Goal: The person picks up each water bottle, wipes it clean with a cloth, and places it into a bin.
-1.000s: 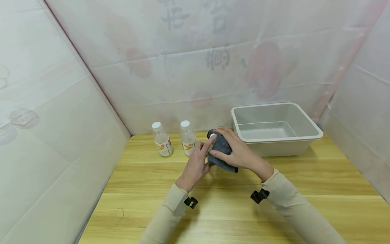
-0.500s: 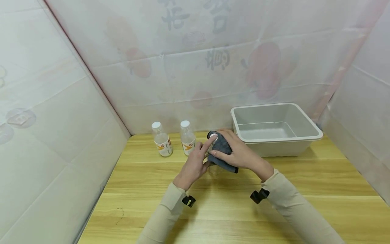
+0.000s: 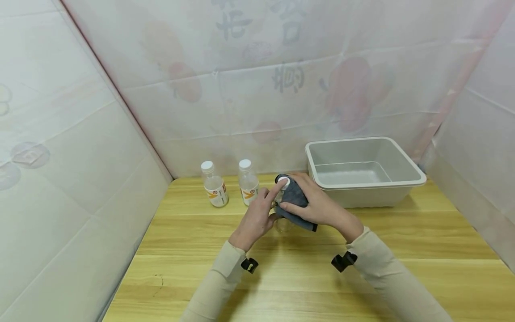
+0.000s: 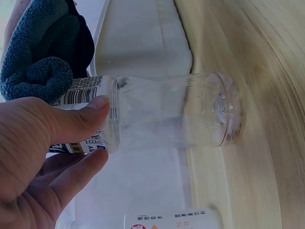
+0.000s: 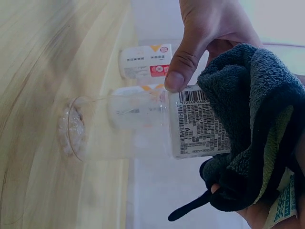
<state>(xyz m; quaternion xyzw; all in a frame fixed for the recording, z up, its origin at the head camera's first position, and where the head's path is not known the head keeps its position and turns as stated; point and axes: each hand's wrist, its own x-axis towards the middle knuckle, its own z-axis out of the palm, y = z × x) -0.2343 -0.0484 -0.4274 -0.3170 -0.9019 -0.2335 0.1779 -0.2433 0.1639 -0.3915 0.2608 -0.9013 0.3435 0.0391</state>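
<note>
A clear plastic bottle (image 4: 157, 112) with a white cap and a barcode label is upright between the hands, at the middle of the table in the head view. Whether its base touches the wood I cannot tell. My left hand (image 3: 255, 219) grips it from the left, thumb and fingers round the label, index finger on the cap. In the left wrist view, the thumb (image 4: 86, 117) lies on the label's lower edge. From the other side my right hand (image 3: 319, 205) holds a dark grey-blue towel (image 5: 243, 100) against the upper bottle, hiding that part.
Two similar capped bottles stand to the left, one (image 3: 216, 190) farther out and one (image 3: 247, 185) nearer the left hand. A light grey plastic basin (image 3: 366, 194) sits at the back right, beside the right hand. Cloth walls (image 3: 257, 112) edge the wooden table (image 3: 293, 277).
The bottle's cap and the towel have shifted slightly right and toward the camera, and more of the cap shows. Both hands keep their hold. The standing bottles and basin have not moved.
</note>
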